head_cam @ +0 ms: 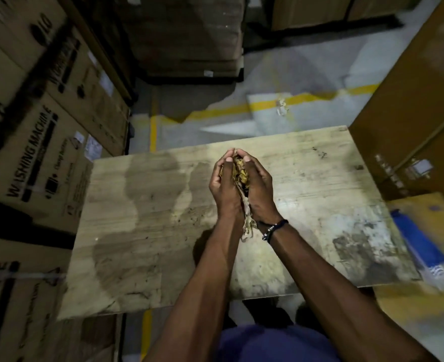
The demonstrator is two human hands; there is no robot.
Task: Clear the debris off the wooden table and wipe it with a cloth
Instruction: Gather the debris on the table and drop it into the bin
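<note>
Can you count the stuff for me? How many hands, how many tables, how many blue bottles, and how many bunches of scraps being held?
Hands: 2, the left hand and the right hand, cupped together around the scraps
Wooden table: 1
Blue bottle: 1, lying on a box to the right of the table
Bunch of debris: 1
Total: 5
</note>
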